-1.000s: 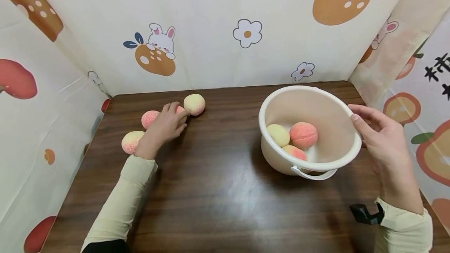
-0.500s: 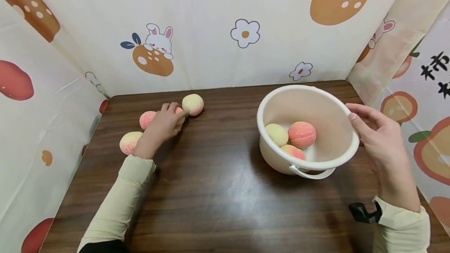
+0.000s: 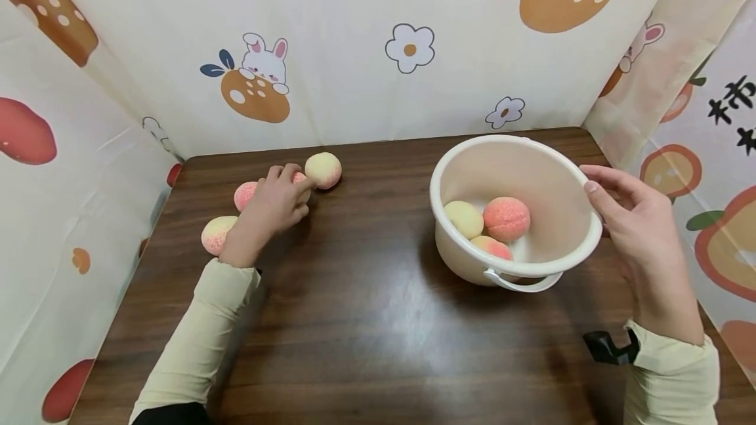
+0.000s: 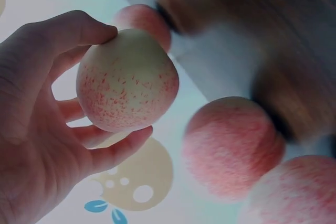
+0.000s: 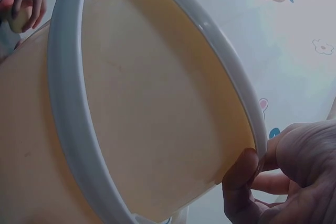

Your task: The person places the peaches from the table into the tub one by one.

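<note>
My left hand (image 3: 266, 208) reaches over the table's left side and grips a peach (image 4: 128, 82), pale yellow with pink speckles, thumb on one side and fingers curled round the other. Close by lie a pale yellow peach (image 3: 323, 170), a pink peach (image 3: 245, 195) partly behind the hand, and a yellow-pink peach (image 3: 218, 235) near the wrist. On the right, my right hand (image 3: 640, 222) pinches the rim of a cream bucket (image 3: 531, 172) between thumb and fingers. Inside sit a yellow peach (image 3: 463, 219), a coral-pink peach (image 3: 506, 218) and a yellow-pink peach (image 3: 492, 248).
The bucket's white handle (image 3: 522, 285) hangs down at its front. A dark brown wooden table (image 3: 354, 333) bears everything. Printed curtains (image 3: 348, 58) with fruit and rabbit pictures rise at the back and both sides. A black strap (image 3: 611, 347) is at the right cuff.
The whole view has shifted slightly. Both hands keep their places, the left at the peach and the right at the bucket rim.
</note>
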`<move>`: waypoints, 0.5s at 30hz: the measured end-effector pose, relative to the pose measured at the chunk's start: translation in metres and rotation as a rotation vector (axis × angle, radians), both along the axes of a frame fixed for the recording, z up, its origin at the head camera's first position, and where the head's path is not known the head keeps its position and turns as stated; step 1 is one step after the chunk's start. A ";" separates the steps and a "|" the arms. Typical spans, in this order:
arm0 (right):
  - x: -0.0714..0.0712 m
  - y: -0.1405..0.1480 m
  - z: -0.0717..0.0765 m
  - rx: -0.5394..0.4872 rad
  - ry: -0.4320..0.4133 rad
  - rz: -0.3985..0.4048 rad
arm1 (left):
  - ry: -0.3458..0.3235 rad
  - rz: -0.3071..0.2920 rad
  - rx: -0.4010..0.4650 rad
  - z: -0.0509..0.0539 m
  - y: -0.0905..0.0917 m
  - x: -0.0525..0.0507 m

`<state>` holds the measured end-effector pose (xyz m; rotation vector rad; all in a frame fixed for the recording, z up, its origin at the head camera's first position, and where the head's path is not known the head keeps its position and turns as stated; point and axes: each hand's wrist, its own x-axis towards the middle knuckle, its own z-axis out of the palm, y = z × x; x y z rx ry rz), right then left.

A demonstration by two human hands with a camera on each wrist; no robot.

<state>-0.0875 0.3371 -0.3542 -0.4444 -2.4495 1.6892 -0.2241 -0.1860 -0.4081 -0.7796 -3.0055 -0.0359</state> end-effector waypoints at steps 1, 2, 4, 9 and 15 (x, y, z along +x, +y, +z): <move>0.000 0.000 0.000 0.013 -0.001 0.002 | -0.006 0.006 -0.003 0.003 0.001 0.001; -0.001 0.001 0.001 0.015 -0.002 0.003 | -0.013 0.011 -0.006 0.006 0.003 0.002; -0.001 0.001 0.001 0.012 -0.001 0.007 | -0.021 0.015 -0.004 0.012 0.005 0.004; -0.001 0.001 0.001 -0.014 0.011 0.013 | 0.005 0.009 0.023 0.022 0.012 0.010; -0.001 0.000 0.001 -0.068 0.029 0.008 | 0.064 -0.010 0.029 0.035 0.022 0.017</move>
